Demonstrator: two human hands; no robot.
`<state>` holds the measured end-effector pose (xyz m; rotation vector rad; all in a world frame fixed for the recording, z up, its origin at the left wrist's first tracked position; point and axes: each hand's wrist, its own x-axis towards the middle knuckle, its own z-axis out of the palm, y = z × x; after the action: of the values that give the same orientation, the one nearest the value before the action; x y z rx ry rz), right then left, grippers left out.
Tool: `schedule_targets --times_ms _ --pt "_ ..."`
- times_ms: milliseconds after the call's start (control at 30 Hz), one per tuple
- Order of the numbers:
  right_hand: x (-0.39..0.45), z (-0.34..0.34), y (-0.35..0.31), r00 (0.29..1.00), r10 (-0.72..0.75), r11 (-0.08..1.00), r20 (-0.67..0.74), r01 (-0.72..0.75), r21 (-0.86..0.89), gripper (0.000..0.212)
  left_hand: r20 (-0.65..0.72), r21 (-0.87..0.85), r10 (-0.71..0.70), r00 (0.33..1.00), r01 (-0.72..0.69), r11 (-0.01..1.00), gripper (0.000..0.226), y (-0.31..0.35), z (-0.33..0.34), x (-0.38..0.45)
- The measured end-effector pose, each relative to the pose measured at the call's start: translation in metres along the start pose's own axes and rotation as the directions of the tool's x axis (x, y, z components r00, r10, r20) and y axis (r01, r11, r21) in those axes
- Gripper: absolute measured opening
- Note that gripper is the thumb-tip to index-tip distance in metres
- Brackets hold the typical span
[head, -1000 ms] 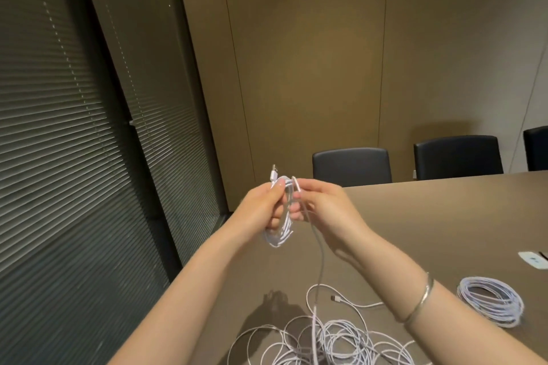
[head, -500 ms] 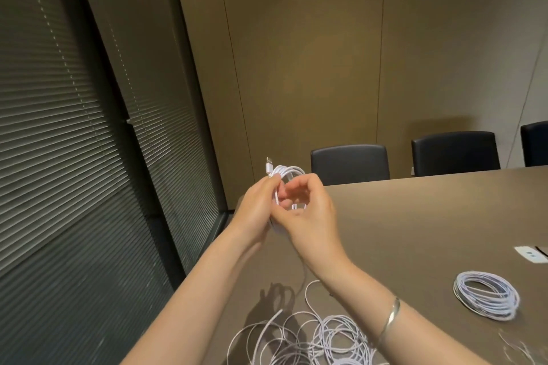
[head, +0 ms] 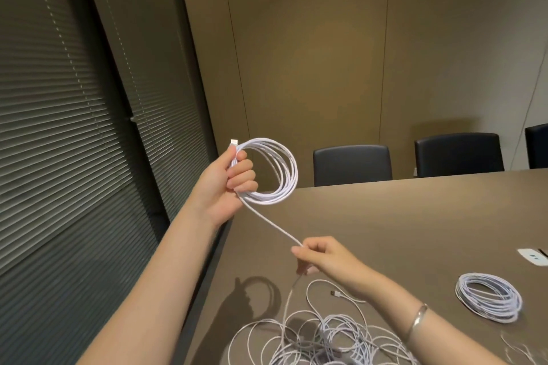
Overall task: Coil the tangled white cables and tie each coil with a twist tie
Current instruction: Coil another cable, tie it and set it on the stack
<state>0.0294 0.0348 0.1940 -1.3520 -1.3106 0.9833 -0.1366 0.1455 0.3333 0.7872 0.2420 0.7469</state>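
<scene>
Several loops sit gripped in our left hand (head: 229, 184); our right hand (head: 321, 255), pinching the cable (head: 271, 224), should feed evenly.

Two bare hands: left hand (head: 229, 184) at 10 o'clock, right hand (head: 323, 258) at 5 o'clock. Two round coils of white cable: one held coil (head: 277, 172) at 11 o'clock, one lying coil (head: 487, 296) at 4 o'clock. One tangled heap of white cable (head: 323, 341) at 6 o'clock, strand count unclear. Three black padded chairs: (head: 352, 164), (head: 458, 152), (head: 537, 145), at 1 to 3 o'clock. One silver bangle (head: 417, 318). One brown table (head: 400, 222).
</scene>
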Motion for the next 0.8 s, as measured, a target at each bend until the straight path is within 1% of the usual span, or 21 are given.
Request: schedule_targets --times_ms 67,133,200,233,267,333,367,433,533,600,700,800 --pt "0.001 -0.011 0.005 0.997 0.067 0.997 0.05 -0.064 -0.048 0.031 0.003 -0.006 -0.013 1.0 0.013 1.0 0.038 0.004 -0.002 -0.002" --pt "0.001 -0.02 0.012 0.99 0.111 0.991 0.087 -0.103 -0.09 0.032 0.009 0.016 0.003 1.0 -0.003 1.0 0.034 0.012 -0.001 -0.005" --pt "-0.002 -0.033 0.021 0.986 0.153 0.984 0.06 -0.147 -0.106 0.032 0.016 0.054 0.039 0.999 -0.04 0.998 0.03 0.025 -0.001 -0.008" --pt "-0.004 -0.04 0.025 0.984 0.178 0.982 0.025 -0.176 -0.073 0.034 0.02 0.085 0.053 0.998 -0.054 0.995 0.029 0.032 -0.002 -0.009" --pt "-0.007 -0.047 0.027 0.976 0.218 0.976 -0.017 -0.218 -0.001 0.034 0.022 0.133 0.057 0.998 -0.059 0.989 0.029 0.037 -0.003 -0.011" --pt "-0.008 -0.063 0.03 0.954 0.293 0.938 -0.064 -0.274 0.212 0.031 0.011 0.289 0.048 0.999 -0.05 0.956 0.032 0.042 -0.006 -0.013" --pt "-0.007 -0.07 0.028 0.944 0.321 0.912 -0.07 -0.288 0.293 0.026 -0.004 0.376 0.045 0.999 -0.04 0.926 0.033 0.041 -0.009 -0.014" --pt "-0.003 -0.079 0.017 0.931 0.355 0.871 -0.083 -0.297 0.39 0.006 -0.03 0.504 0.036 0.999 -0.016 0.864 0.034 0.034 -0.015 -0.013" --pt "0.007 -0.088 -0.002 0.898 0.398 0.827 -0.187 -0.263 0.496 0.017 -0.055 0.589 0.025 0.998 0.012 0.808 0.033 0.022 -0.02 -0.012" --pt "0.011 -0.088 -0.018 0.878 0.387 0.843 -0.282 -0.214 0.493 0.015 -0.073 0.637 0.028 0.997 0.025 0.77 0.033 0.016 -0.02 -0.013" --pt "0.012 -0.08 -0.043 0.873 0.279 0.902 -0.399 -0.097 0.42 0.011 -0.081 0.686 0.012 0.997 0.047 0.726 0.034 0.004 -0.014 -0.013" --pt "0.008 -0.062 -0.07 0.896 0.125 0.958 -0.425 0.002 0.286 0.009 -0.07 0.714 -0.003 0.998 0.052 0.698 0.034 -0.01 -0.006 -0.013"
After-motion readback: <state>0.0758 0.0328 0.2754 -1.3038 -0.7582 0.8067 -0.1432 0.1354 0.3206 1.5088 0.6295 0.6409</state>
